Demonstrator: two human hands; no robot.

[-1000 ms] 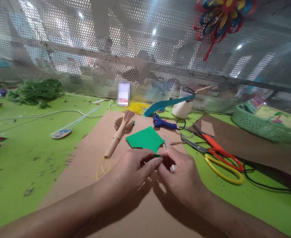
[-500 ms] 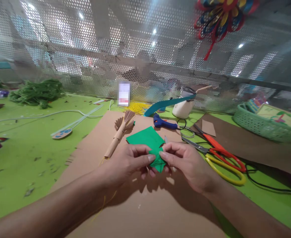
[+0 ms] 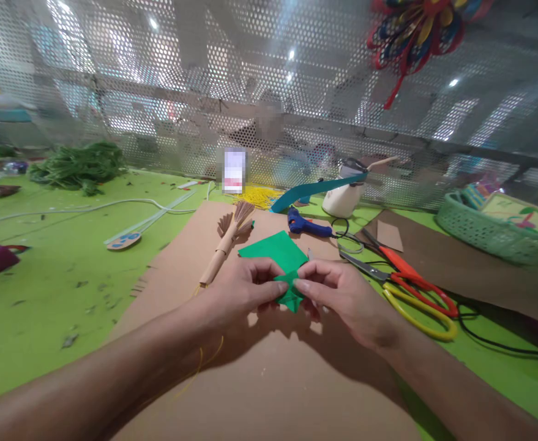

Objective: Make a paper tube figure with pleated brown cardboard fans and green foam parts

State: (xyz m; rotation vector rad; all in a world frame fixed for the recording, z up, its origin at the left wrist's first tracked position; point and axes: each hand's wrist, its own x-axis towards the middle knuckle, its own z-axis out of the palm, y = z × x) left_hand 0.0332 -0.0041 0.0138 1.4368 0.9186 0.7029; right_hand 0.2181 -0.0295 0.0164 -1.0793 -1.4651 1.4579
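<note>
Between my two hands is a small folded piece of green paper, its lower end coming to a point. My left hand pinches its left side, thumb on top. On the other side my right hand grips it the same way, thumb and forefinger closed. Just beyond lies a larger flat green sheet on the brown cardboard; whether the two pieces touch is unclear. To the left of the sheet rests a rolled brown paper piece with a fringed, fanned top and yellow string at its base.
Scissors with red handles and scissors with yellow handles lie at right. A blue glue gun, a white container and a phone are behind. A green basket stands far right, green strands far left.
The view has shifted slightly, so the table things appear a little further right. Both hands keep their pinch on the green paper, its folded end turned slightly.
</note>
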